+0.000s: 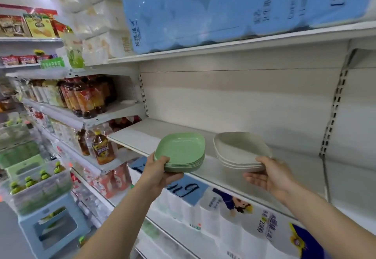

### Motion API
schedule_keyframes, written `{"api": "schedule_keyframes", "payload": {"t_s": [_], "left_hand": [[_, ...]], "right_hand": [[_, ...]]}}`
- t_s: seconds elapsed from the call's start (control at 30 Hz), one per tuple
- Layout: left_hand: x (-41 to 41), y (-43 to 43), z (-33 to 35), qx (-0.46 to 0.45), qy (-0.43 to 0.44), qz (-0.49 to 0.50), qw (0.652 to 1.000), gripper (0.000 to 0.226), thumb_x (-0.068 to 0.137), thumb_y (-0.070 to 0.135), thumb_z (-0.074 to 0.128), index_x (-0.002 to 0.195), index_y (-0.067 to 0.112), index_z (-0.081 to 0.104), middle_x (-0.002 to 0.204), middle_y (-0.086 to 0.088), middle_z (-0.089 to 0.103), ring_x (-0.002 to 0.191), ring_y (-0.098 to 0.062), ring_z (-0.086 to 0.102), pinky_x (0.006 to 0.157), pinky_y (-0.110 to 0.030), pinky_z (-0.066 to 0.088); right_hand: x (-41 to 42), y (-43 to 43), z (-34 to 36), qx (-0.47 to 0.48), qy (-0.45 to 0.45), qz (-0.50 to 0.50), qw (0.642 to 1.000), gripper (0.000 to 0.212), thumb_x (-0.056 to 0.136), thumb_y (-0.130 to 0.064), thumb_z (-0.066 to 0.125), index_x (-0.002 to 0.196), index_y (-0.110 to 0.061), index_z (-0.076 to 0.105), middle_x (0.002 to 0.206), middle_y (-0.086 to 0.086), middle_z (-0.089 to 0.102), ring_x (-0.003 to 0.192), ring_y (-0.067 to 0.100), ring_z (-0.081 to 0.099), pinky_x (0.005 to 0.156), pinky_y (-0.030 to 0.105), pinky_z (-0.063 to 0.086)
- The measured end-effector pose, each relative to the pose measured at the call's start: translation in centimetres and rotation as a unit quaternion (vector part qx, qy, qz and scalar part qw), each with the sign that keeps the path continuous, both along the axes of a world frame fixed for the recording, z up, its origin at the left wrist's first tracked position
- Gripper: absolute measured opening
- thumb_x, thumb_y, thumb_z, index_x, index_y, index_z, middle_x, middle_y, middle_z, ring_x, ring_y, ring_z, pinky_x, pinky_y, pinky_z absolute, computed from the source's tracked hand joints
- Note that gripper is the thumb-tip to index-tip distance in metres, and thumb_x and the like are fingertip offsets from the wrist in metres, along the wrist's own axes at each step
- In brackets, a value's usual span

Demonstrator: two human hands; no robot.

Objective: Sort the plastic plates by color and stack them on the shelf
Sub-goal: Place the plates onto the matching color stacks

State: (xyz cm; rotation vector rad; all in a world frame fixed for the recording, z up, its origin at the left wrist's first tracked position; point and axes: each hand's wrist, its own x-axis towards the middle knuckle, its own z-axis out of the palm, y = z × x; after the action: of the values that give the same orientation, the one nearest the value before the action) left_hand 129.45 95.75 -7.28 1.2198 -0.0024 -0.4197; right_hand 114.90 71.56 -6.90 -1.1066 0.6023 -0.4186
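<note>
The left hand [160,172] holds a stack of green plates [181,149]. Its grip is closed on the stack, with the thumb on the top rim and the fingers under. The right hand [268,174] holds a stack of white plates [238,147] the same way, thumb on the rim and fingers below. The colors are not mixed, so the sorting looks done.

Both stacks are at the front edge of the shelf [134,136]. The green plates stick out past the edge, toward the person. The white plates are further in and tip up a bit. I cannot tell if either stack rests on the shelf yet.

The bare shelf lies straight ahead of both hands, behind the stacks. Each hand is on the near side of its own stack, so each could push it forward and let go. The stacks are side by side, near each other but not touching. The green one seems to have further to go.
</note>
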Motion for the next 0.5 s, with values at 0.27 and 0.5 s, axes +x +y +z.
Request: {"api": "schedule_keyframes", "payload": {"t_s": [0.27, 0.5], "left_hand": [[13.8, -0.6, 0.1, 0.034, -0.007, -0.018, 0.999, 0.039, 0.098, 0.006, 0.046, 0.133, 0.02, 0.036, 0.125, -0.018, 0.045, 0.093, -0.043, 0.064, 0.065, -0.049, 0.06], [24.9, -2.0, 0.0, 0.095, 0.003, -0.11, 0.989, 0.033, 0.099, 0.005, 0.045, 0.128, 0.019, 0.037, 0.115, -0.015, 0.052, 0.094, -0.04, 0.065, 0.065, -0.045, 0.061]], "right_hand": [[12.6, 1.4, -0.7, 0.02, 0.024, -0.049, 0.998, 0.024, 0.099, -0.011, 0.045, 0.114, 0.008, 0.046, 0.077, 0.027, 0.063, 0.043, 0.027, 0.065, 0.037, 0.029, 0.052], [20.8, 3.1, -1.3, 0.063, 0.04, -0.115, 0.991, 0.022, 0.098, -0.01, 0.049, 0.115, 0.004, 0.045, 0.094, 0.027, 0.059, 0.068, 0.039, 0.064, 0.04, 0.035, 0.055]]}}
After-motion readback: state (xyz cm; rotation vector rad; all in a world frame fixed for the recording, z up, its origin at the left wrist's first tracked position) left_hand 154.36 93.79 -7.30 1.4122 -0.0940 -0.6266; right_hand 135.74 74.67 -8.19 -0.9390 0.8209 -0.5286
